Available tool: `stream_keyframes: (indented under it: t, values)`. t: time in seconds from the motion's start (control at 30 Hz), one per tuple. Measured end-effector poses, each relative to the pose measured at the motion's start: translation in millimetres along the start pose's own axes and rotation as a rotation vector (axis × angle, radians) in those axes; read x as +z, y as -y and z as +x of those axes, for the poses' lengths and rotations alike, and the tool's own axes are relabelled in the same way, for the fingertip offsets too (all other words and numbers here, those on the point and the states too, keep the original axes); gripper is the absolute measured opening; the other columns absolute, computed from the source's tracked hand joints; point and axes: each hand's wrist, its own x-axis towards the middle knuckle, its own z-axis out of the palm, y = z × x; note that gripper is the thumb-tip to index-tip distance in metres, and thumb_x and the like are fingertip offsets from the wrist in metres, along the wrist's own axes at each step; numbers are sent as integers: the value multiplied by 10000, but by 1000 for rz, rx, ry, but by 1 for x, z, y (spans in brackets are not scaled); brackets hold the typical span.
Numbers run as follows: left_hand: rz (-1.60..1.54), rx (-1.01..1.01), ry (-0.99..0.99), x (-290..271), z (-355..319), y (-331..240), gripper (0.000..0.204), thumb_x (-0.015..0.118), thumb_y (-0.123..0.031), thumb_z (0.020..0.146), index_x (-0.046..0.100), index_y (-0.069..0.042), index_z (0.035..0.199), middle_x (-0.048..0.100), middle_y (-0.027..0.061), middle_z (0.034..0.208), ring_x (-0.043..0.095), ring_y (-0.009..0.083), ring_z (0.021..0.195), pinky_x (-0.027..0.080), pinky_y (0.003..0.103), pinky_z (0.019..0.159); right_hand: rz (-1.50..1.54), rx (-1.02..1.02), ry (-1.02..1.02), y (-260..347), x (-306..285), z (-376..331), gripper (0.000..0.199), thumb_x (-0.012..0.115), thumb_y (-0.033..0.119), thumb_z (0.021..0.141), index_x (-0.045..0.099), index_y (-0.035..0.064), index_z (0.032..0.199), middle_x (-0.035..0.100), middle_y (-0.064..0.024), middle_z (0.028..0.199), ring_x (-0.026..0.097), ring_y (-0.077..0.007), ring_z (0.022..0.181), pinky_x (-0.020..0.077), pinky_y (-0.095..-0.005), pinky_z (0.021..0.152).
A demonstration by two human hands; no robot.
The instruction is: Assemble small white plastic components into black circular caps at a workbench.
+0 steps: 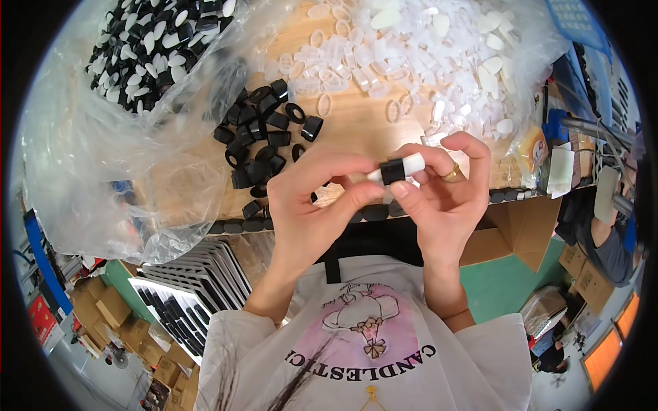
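My left hand (308, 198) and my right hand (445, 188) meet above the front edge of a wooden table (363, 123). Between their fingertips they pinch a small black ring cap (392, 171) with a white plug (413, 164) sticking out of it toward the right. A gold ring sits on one finger of my right hand. Just behind my left hand lies a loose pile of black ring caps (264, 133).
A clear plastic bag (103, 157) of black-and-white caps (154, 44) stands at the back left. Translucent white parts (411, 55) spread over the back right on plastic. Finished black pieces line the table's front edge (373, 213). Another person's arm (606, 240) is at the right.
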Motion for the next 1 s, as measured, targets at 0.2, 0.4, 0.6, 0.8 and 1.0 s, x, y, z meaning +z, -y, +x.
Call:
stream_keyframes:
  t: [0.2,0.4,0.6,0.8,1.0]
  values:
    - [112,11,-15,-5,-5,1,104,765,42,746,717,14,835,691,65,784,620,153,727,471,259,651,-141,-276,127,-2,-7,-1,760,746,-131,728,276,37,1301,672,-211,1009,640,-233,918,499,-361,874]
    - [86,105,50,4,-9,10,135,764,51,722,718,23,845,688,71,794,612,182,766,473,289,687,-424,-444,241,10,-6,-4,752,727,-140,704,250,53,1251,665,-203,1008,640,-262,901,510,-371,844]
    - [-6,-1,1,11,-20,22,124,742,37,723,729,27,845,698,72,810,593,189,755,451,290,664,-608,-491,394,24,-11,-3,757,729,-140,693,244,85,1229,667,-190,1020,647,-291,897,535,-378,796]
    - [43,19,25,9,-17,23,108,752,36,738,749,13,843,714,57,791,608,204,780,470,306,701,-624,-476,475,38,-15,3,762,755,-110,719,254,106,1251,680,-189,1071,664,-319,934,544,-382,808]
    - [29,-36,-26,11,-14,23,140,734,66,721,754,4,844,710,53,790,606,191,780,465,289,688,-555,-525,461,33,-18,4,771,768,-110,719,254,100,1255,690,-206,1042,676,-332,894,555,-381,783]
